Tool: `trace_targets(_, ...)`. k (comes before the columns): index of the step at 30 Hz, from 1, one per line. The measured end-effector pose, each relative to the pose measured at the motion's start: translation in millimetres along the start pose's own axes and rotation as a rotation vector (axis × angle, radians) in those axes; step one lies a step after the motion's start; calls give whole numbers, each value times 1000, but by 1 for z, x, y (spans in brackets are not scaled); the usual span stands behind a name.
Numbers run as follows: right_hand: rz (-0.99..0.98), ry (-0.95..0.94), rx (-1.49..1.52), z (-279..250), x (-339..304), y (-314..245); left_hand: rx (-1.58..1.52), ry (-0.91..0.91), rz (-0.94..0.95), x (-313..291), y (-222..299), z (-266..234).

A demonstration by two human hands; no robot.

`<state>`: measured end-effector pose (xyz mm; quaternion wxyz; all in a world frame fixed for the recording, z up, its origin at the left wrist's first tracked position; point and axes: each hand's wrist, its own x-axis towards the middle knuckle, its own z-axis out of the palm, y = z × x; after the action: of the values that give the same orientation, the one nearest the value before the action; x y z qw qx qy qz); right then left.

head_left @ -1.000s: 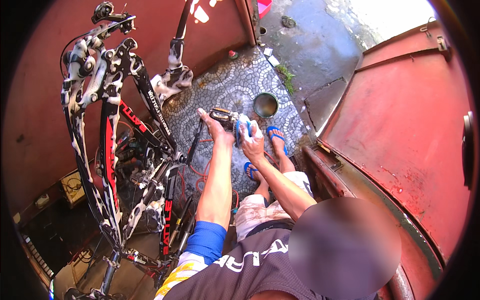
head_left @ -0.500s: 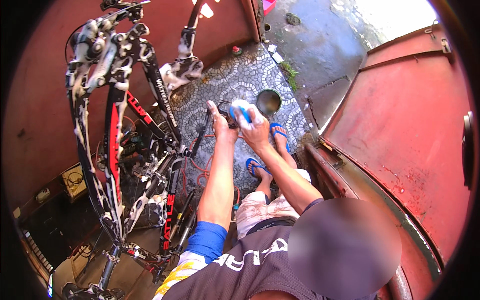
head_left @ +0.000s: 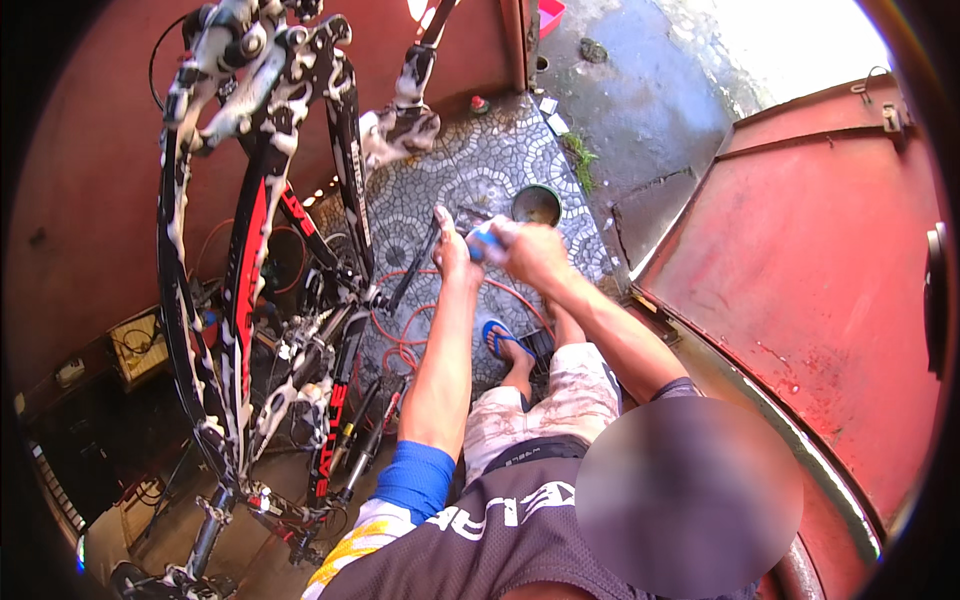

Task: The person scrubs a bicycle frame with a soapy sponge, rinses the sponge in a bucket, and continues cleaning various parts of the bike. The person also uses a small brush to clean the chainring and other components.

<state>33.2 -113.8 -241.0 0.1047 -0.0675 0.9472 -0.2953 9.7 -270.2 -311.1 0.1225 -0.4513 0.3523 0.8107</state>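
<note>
The right hand (head_left: 535, 252), blurred, pinches a blue-and-white sponge (head_left: 485, 241), now lower and closer to the left hand (head_left: 456, 252) than half a second ago. The right flip-flop, visible then, is now hidden behind the right forearm. The left hand has its thumb raised beside a dark, probably pedal-like part (head_left: 471, 216); its fingers' grip cannot be told. A green bucket (head_left: 537, 204) stands just beyond the right hand; the foamy bicycle frame (head_left: 250, 265) rises at left, near an orange hose (head_left: 515, 292).
</note>
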Motion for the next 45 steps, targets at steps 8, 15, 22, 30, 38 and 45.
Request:
trace_targets(8,-3,40,32,9,-1,-4,42,91,40,-4,7,8)
trace_targets(15,-17,52,35,28,1,9,87,195,73,2,4,3)
trace_targets(22,44,125,87,19,-2,8,66,60,28,14,-2,-12)
trace_targets(30,246,179,226,0,-11,10,52,-2,-38,11,7,-3)
trace_targets(38,-71,265,-60,24,-19,-11,174,-122,-12,-8,20,-18)
trace_targets(45,121,49,383,65,16,30,212,228,45,-11,-12,-49)
